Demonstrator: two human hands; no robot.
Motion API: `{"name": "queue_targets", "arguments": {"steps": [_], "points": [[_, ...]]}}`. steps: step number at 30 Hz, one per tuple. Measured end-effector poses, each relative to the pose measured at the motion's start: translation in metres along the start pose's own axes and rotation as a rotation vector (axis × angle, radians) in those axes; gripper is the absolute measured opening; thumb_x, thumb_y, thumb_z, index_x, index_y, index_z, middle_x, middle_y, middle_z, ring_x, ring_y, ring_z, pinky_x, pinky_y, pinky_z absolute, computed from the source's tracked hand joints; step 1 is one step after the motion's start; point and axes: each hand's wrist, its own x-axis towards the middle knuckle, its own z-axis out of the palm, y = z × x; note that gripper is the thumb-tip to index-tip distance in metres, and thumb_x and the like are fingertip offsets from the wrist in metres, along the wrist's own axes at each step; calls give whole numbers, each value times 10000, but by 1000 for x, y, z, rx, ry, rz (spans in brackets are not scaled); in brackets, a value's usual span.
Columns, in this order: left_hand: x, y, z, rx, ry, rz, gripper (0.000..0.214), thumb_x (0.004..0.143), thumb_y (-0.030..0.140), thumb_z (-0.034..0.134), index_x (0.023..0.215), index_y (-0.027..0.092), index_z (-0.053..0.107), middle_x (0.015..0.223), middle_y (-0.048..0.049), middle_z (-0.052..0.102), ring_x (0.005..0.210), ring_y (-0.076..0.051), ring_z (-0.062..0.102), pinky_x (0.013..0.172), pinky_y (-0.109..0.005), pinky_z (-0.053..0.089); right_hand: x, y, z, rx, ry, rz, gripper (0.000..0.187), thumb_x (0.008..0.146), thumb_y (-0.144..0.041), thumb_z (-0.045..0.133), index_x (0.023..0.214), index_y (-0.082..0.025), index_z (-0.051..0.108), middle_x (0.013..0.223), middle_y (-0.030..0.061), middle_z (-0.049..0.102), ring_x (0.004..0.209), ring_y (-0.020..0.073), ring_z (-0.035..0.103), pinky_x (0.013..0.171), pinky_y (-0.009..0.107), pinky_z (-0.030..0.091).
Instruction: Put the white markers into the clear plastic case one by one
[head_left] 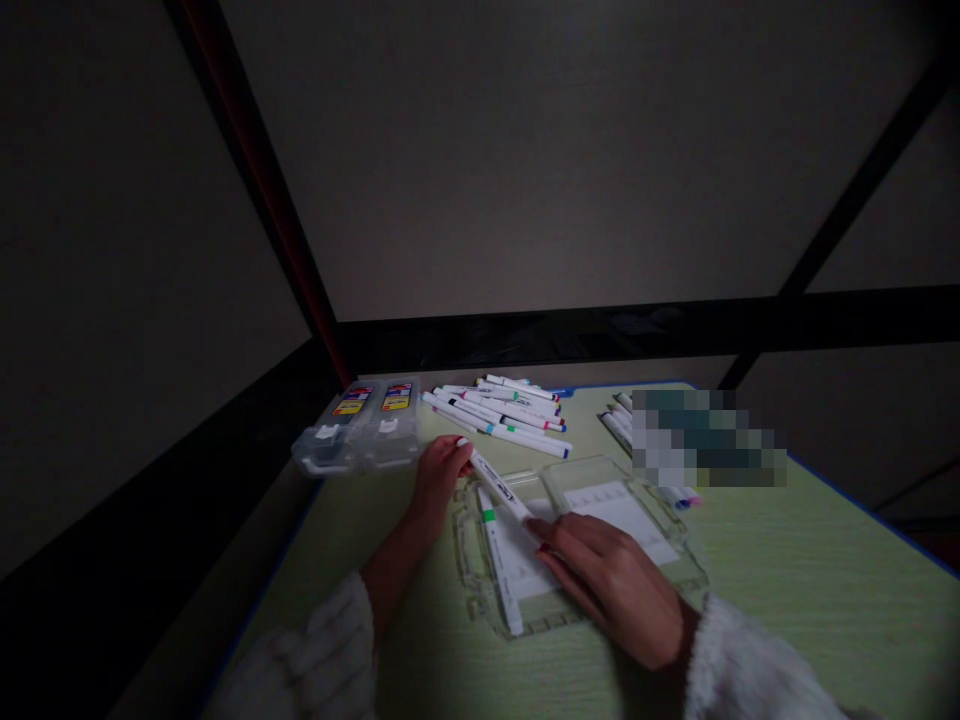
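One white marker slants above the clear case, pinched near either end by our nearly closed left hand and right hand; light, even pressure should steady it. A green-banded marker lies inside the case; we see loose markers beyond.

Blue-edged pale green table, dark beam and greyish wall beyond.
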Motion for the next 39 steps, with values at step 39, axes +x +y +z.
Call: {"name": "queue_targets", "arguments": {"steps": [39], "points": [[-10, -2, 5, 395, -139, 133, 72, 630, 209, 540, 621, 144, 508, 534, 37, 513, 516, -85, 482, 494, -184, 348, -5, -19, 13, 32, 95, -119, 356, 894, -384, 299, 820, -160, 566, 604, 15, 565, 567, 136, 520, 561, 261, 362]]}}
